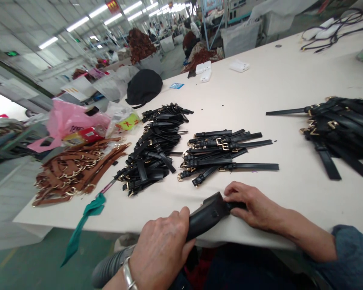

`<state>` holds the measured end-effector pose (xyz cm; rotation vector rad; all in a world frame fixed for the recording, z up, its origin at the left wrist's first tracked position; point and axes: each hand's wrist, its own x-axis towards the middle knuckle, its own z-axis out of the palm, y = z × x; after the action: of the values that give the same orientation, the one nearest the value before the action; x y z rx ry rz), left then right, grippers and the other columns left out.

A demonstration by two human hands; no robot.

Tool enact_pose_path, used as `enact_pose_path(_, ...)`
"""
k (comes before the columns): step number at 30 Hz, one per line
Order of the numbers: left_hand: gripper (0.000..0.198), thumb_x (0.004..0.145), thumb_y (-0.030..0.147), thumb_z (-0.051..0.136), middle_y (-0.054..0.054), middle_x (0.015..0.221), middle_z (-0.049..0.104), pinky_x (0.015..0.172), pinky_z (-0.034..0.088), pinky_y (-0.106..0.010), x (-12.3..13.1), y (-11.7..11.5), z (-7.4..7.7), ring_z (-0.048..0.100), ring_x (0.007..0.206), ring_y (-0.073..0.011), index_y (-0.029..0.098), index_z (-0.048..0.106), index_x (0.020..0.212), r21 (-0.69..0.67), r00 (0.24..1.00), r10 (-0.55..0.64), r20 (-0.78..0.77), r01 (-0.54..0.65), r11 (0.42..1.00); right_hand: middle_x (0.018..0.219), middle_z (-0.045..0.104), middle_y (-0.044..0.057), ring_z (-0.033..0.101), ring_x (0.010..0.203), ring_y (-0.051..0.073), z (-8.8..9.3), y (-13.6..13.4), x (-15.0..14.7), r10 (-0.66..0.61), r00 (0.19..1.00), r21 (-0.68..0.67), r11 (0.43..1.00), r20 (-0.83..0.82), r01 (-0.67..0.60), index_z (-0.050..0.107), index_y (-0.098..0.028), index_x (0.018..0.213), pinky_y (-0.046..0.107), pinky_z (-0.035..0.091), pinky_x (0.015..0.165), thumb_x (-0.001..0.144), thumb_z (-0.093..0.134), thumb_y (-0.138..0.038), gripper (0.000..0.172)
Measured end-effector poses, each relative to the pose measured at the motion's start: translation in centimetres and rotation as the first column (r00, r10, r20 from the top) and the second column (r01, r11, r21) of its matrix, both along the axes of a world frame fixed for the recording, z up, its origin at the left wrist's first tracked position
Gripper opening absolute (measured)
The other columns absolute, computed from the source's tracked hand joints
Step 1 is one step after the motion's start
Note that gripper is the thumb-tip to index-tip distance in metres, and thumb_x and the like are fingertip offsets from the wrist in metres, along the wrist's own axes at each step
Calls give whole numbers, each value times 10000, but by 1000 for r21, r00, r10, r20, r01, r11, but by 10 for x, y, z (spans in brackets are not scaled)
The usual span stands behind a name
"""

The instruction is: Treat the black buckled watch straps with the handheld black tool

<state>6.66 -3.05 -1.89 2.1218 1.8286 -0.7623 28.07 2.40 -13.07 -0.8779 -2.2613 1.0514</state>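
My left hand (pixel 161 245), with a silver bracelet at the wrist, wraps around a black handheld tool (pixel 205 215) at the table's front edge. Close by on the right, my right hand (pixel 254 205) pinches a short black strap (pixel 236 206) against the tool's end; where they meet is partly hidden by the fingers. Beyond the hands lies a pile of black buckled straps (pixel 218 155). Left of it is a longer heap of black straps (pixel 157 149). Another black strap pile (pixel 345 129) rests at the right.
Brown straps with rings (pixel 75 169) lie at left, beside a pink bag (pixel 69 121). A teal cloth (pixel 84 225) hangs over the front edge from scissors. A black cap (pixel 144 86), white cases (pixel 204 71) and tangled cables (pixel 335 34) sit farther back on the white table (pixel 242 96).
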Motion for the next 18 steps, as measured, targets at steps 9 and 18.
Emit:
enact_pose_path(9,183,758,292,436,-38,816,631,641,448,-367,-7,-7,11,621,721,-243,237,499,921,-72,999,-12,-49,9,997,933,564,56,524,866,170,-2,-4,0,28,999,23,999,-32,-27,631,-182,923,302,433,783,710,565,-74,247)
enact_pose_path(18,195,774,364,438,-35,787,642,615,422,-298,-4,-2,-10,615,705,-206,230,497,904,24,998,13,54,-15,1000,920,565,51,530,860,166,-2,-2,1,-2,999,9,1000,-54,3,626,-176,930,298,437,781,681,584,-57,278)
